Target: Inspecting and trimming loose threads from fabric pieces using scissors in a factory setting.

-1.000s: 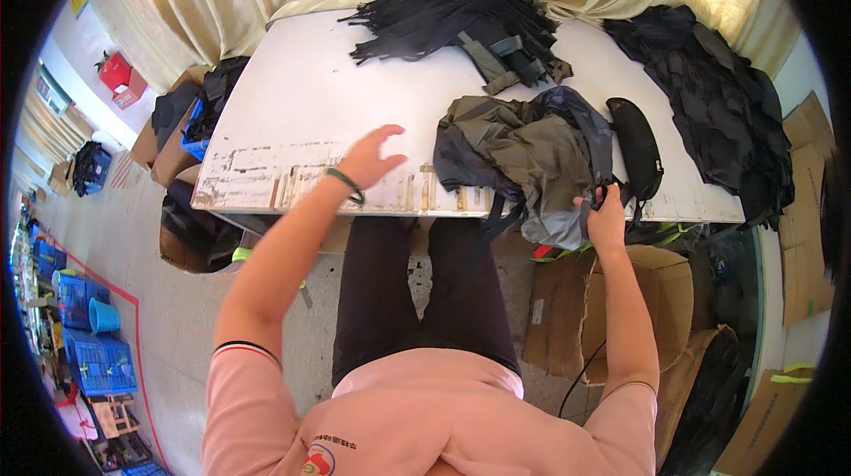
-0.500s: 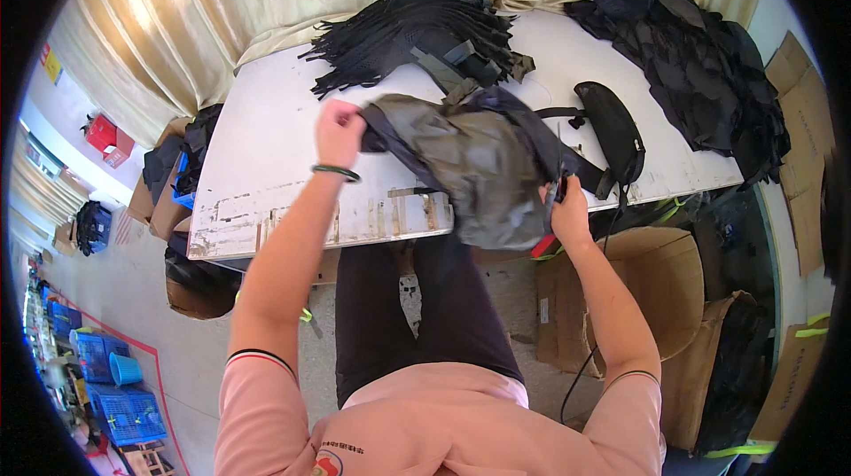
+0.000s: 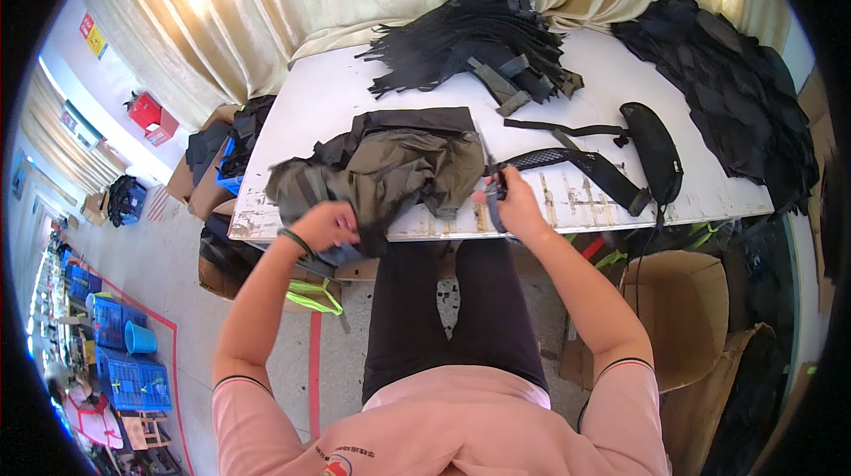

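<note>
A crumpled olive-grey and black fabric piece lies spread on the white table in front of me. At its near left corner, my left hand is closed on the edge of the cloth, slightly blurred. My right hand is wrapped round the dark handles of scissors just right of the fabric, near the table's front edge. Their blades barely show against the dark cloth. To the right of that hand lies a black mesh strap, and beyond it a black padded pouch.
Black straps are heaped at the back of the white table. A large pile of black fabric pieces covers its right end. Below on the right stands an open cardboard box. Boxes with dark cloth stand at the left.
The fabric piece, held up between both hands before, now rests on the table further left. My left hand has come down toward the front edge; the strap and pouch lie more exposed.
</note>
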`<action>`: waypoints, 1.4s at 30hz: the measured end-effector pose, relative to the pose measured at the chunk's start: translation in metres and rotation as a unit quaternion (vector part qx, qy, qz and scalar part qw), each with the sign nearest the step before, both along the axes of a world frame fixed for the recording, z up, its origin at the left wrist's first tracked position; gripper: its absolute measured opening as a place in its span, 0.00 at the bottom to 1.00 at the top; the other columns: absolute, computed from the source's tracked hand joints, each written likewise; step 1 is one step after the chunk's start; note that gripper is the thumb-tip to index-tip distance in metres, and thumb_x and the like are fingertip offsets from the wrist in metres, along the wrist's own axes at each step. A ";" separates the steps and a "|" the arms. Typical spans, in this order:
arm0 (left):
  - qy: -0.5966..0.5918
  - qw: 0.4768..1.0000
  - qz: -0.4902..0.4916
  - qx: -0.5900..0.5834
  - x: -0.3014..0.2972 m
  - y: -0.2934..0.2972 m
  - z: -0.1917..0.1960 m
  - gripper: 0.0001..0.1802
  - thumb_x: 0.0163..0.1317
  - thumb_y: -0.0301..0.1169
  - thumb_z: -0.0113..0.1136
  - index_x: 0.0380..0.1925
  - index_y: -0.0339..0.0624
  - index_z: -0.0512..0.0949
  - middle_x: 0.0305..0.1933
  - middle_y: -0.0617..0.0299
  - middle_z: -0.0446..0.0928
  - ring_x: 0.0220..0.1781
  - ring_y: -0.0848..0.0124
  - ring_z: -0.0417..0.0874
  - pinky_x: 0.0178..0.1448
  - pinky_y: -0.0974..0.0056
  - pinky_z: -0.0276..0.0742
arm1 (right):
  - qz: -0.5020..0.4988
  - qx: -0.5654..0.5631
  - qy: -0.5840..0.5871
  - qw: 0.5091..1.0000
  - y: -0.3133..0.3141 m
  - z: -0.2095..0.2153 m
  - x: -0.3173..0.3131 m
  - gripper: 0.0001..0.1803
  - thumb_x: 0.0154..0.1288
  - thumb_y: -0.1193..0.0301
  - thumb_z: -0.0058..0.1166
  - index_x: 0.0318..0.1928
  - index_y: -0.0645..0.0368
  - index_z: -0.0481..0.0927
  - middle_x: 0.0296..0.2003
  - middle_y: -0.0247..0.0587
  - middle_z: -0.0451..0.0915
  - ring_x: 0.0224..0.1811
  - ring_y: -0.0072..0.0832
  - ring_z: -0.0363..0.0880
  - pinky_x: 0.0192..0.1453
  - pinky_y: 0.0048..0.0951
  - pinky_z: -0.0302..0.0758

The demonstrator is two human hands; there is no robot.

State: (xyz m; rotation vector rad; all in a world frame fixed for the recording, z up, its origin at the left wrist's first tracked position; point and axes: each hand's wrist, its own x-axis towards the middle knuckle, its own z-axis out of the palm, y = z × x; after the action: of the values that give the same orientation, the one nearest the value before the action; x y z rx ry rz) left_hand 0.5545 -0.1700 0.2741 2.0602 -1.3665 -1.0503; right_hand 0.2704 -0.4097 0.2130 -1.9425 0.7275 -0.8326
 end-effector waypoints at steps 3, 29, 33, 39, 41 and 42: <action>0.025 0.997 -0.062 0.042 -0.019 0.031 0.000 0.12 0.54 0.34 0.69 0.32 0.39 0.78 0.30 0.62 0.78 0.33 0.73 0.77 0.39 0.68 0.73 | 0.025 -0.022 0.097 0.995 0.031 0.024 0.024 0.29 0.47 0.61 0.73 0.42 0.60 0.68 0.33 0.44 0.78 0.35 0.43 0.78 0.43 0.36 0.74; 0.216 0.900 0.238 -0.294 0.014 0.173 0.019 0.13 0.53 0.16 0.61 0.27 0.45 0.68 0.30 0.72 0.72 0.35 0.81 0.73 0.42 0.74 0.69 | 0.043 -0.002 0.141 0.989 0.005 0.171 -0.192 0.17 0.46 0.82 0.63 0.35 0.58 0.70 0.29 0.30 0.71 0.33 0.19 0.69 0.38 0.21 0.67; 0.097 0.993 0.070 -0.007 -0.013 0.180 -0.008 0.15 0.49 0.26 0.71 0.29 0.43 0.70 0.29 0.71 0.71 0.33 0.80 0.74 0.37 0.72 0.70 | 0.121 0.302 0.346 0.880 0.038 0.150 -0.243 0.19 0.40 0.83 0.69 0.32 0.61 0.72 0.29 0.31 0.75 0.33 0.22 0.74 0.39 0.26 0.71; -0.158 0.977 0.027 -0.141 -0.077 0.131 -0.010 0.13 0.51 0.29 0.68 0.34 0.39 0.75 0.31 0.55 0.74 0.36 0.60 0.77 0.41 0.61 0.73 | 0.093 0.183 0.288 0.935 0.062 0.067 -0.258 0.13 0.51 0.83 0.62 0.32 0.60 0.71 0.29 0.32 0.76 0.33 0.20 0.75 0.38 0.24 0.74; -0.105 0.968 0.040 -0.223 -0.099 0.115 -0.012 0.09 0.53 0.29 0.65 0.31 0.40 0.75 0.31 0.55 0.75 0.38 0.59 0.77 0.44 0.58 0.73 | 0.079 0.215 0.246 0.942 0.076 0.062 -0.226 0.13 0.51 0.83 0.62 0.31 0.59 0.71 0.29 0.32 0.76 0.33 0.20 0.74 0.38 0.23 0.73; -0.103 0.969 0.037 -0.222 -0.104 0.111 -0.018 0.09 0.53 0.29 0.65 0.31 0.40 0.75 0.31 0.55 0.75 0.38 0.59 0.77 0.44 0.58 0.73 | 0.102 0.216 0.217 0.947 0.082 0.050 -0.214 0.12 0.51 0.85 0.59 0.34 0.61 0.71 0.28 0.33 0.76 0.33 0.20 0.75 0.39 0.25 0.74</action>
State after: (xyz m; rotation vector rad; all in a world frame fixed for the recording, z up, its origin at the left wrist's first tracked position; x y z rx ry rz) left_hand 0.4501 -0.0593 0.2559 1.8964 -1.4523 -0.4513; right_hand 0.0559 -0.3280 0.2629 -1.7663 0.8622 -0.0949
